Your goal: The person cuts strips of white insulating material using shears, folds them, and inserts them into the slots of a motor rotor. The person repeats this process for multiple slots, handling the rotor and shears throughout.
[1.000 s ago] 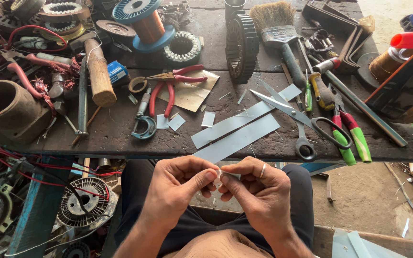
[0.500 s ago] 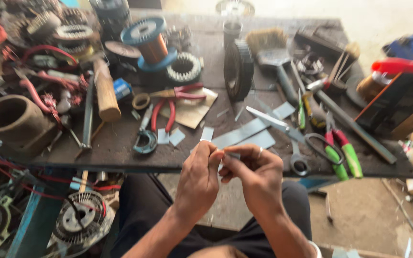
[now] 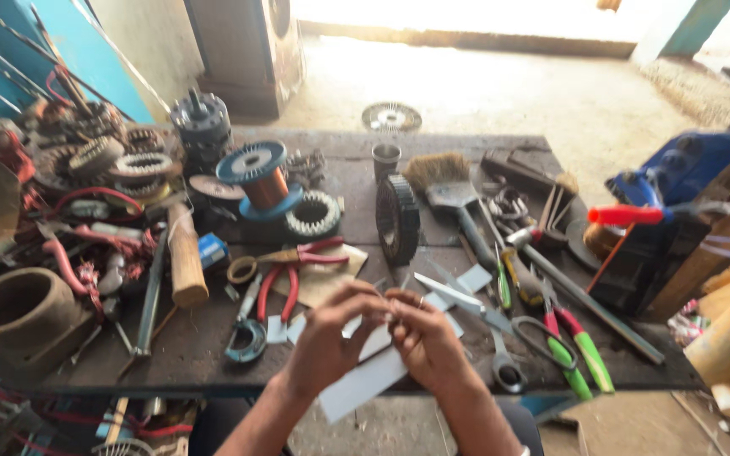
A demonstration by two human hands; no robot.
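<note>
Head view: the left hand (image 3: 329,340) and right hand (image 3: 427,338) meet fingertip to fingertip over the near edge of the table (image 3: 196,350), each grip narrow, pinching 1 small pale strip (image 3: 391,317) between them. Grey strips (image 3: 363,382) lie just beneath; scissors (image 3: 500,350) lie right of the hands.
</note>
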